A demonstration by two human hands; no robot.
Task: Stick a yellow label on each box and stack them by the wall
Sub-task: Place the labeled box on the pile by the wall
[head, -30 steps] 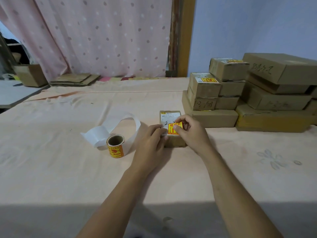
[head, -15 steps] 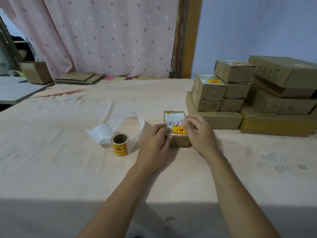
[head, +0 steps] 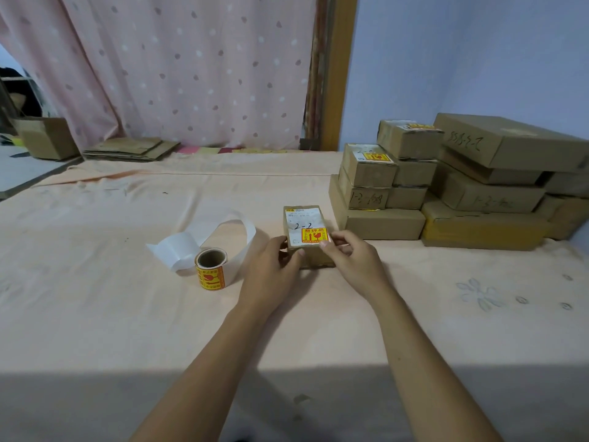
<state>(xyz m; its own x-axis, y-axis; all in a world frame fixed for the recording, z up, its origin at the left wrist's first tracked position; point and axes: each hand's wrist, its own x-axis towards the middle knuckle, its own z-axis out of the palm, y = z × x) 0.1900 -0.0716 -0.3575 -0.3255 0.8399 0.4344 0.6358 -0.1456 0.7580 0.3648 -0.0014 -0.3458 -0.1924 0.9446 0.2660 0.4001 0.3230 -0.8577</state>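
Both hands gripped the small box point(head: 306, 237) on the table point(head: 95, 314): left hand point(head: 271, 269) on its left side, right hand point(head: 353, 263) on its right, yellow label point(head: 314, 235) stuck on top, label roll point(head: 211, 268) nearby

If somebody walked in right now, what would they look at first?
Probably the small box in the middle of the table, held between the left hand and the right hand, with a bright yellow label on top. Next, the roll of yellow labels standing left of it, trailing white backing paper. Then the stack of boxes by the blue wall on the right.
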